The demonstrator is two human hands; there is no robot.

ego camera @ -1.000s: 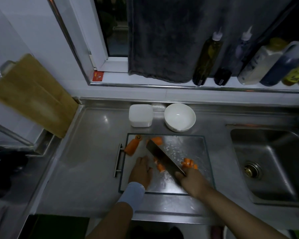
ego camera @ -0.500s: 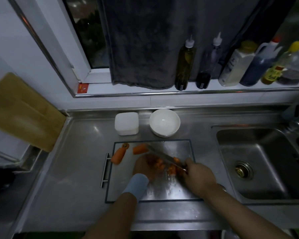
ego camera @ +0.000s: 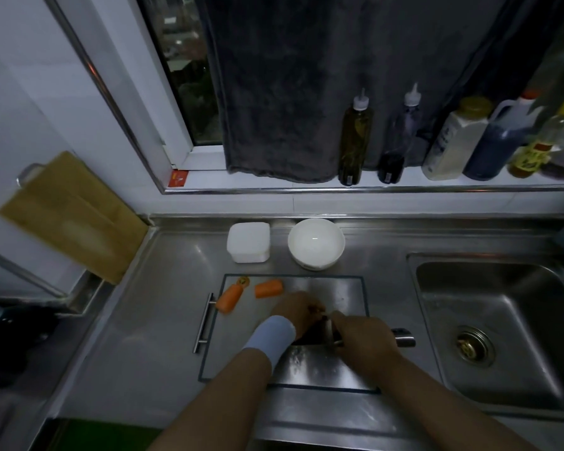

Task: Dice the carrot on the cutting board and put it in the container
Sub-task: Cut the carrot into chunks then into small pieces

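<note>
Knife (ego camera: 403,338) in right hand (ego camera: 362,340), seemingly flat.

Head cam, looks fwd/down onto cutting board (ego camera: 339,288), near

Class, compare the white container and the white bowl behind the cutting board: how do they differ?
The container is squarish with rounded corners; the bowl is round. The container stands left, the bowl right. The bowl is open and looks empty; the container's top looks closed. Both are white, on the counter.
</note>
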